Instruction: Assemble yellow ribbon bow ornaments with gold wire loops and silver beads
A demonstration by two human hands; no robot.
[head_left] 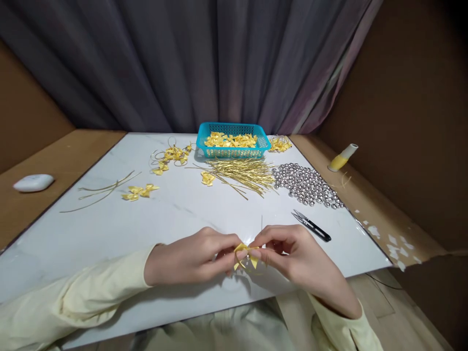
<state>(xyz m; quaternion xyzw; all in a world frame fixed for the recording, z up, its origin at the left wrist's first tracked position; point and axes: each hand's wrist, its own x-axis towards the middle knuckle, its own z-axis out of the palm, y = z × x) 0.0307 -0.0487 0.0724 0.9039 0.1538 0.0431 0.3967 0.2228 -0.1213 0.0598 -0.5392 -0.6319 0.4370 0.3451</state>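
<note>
Near the front of the white tabletop [204, 307], my left hand [199, 258] pinches the left side of a small yellow ribbon bow [253, 263]. From the other side my right hand [296, 256] has thumb and fingers closed on the same bow. A thin gold cord curves below it, partly hidden by my fingers. One thin strand sticks up above my right fingertips; what it is I cannot make out. Black thread snips [312, 226] lie just beyond my right hand. Several yellow bows [140, 191] rest farther off to the left.
A blue basket [234, 153] of yellow bows stands at the back. Before it lie gold cords [244, 174] and silver beads [307, 184]. Looped bows [175, 155] sit at left, loose cords [106, 190] nearer. A glue bottle [341, 158] and white case [33, 183] flank the table.
</note>
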